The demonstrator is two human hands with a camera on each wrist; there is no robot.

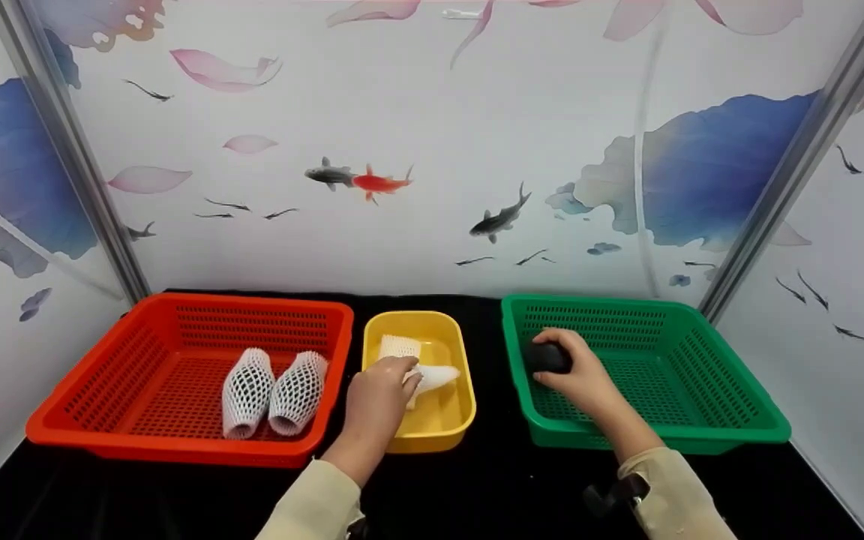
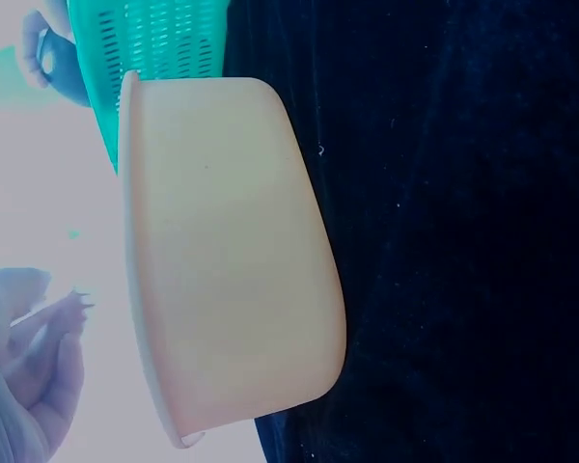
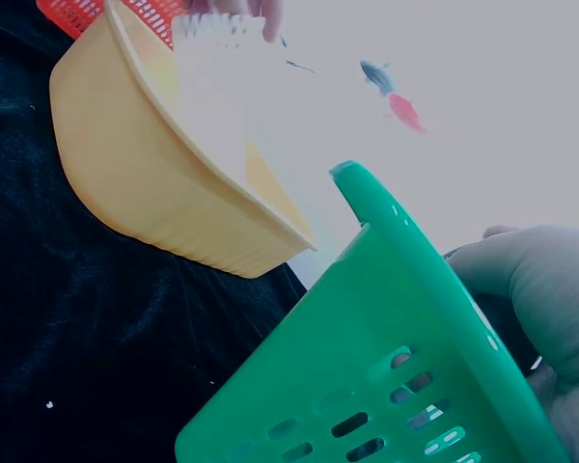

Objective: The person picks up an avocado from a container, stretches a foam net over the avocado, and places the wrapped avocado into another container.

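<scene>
My left hand [image 1: 381,394] pinches a white foam net sleeve [image 1: 438,377] over the yellow bin [image 1: 432,426]. Another piece of white foam netting [image 1: 400,346] shows just behind the fingers; whether it is separate I cannot tell. Inside the left part of the green basket [image 1: 649,433], my right hand [image 1: 580,379] grips a dark, rounded object [image 1: 550,358] between thumb and fingers. Its exact kind is unclear. Two white foam net sleeves [image 1: 247,394] lie side by side in the red basket [image 1: 177,451], bulging, with something dark showing through the mesh.
The yellow bin stands between the red and green baskets on a black cloth [image 1: 477,495]. Behind them rises a white panel [image 1: 417,247] printed with fish and petals, with metal posts [image 1: 792,165] at its corners.
</scene>
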